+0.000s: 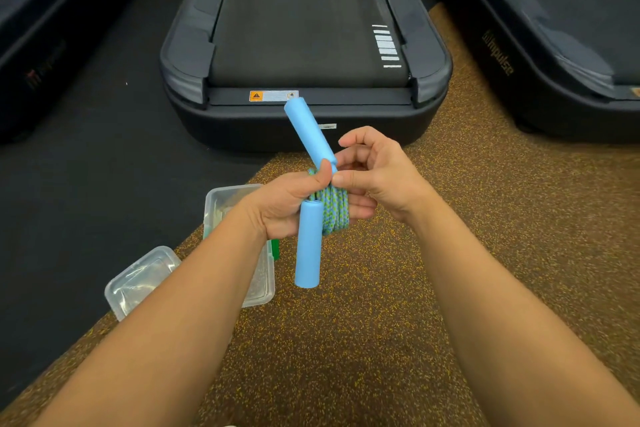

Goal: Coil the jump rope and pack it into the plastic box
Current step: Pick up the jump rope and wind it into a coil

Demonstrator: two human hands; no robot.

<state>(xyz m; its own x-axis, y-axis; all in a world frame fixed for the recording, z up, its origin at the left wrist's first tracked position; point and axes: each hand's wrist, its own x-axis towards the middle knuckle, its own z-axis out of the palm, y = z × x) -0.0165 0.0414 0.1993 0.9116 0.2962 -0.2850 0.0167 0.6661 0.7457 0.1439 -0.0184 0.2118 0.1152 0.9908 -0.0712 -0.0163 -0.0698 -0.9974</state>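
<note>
Rope coil (333, 212), blue-green, sits bunched in our left hand (289, 204), whose fingers close around it with the thumb pinning the upper handle (309, 133). That handle's long axis tilts up and away to the left; the lower handle (308, 244) hangs straight down. Our right hand (375, 177) touches the coil, fingers narrow, pinching at the wraps. The plastic box (239, 243) lies on the floor below left, nearer the left hand, partly hidden by that forearm; its lid (142, 279) lies beside it. We cannot tell where the rope end is tucked

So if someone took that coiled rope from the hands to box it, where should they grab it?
Probably around the wound blue-green coil, coming from the right, where its loops show below the right hand. The two foam handles stick out loosely at angles, so gripping one would likely let the coil unravel.
</note>
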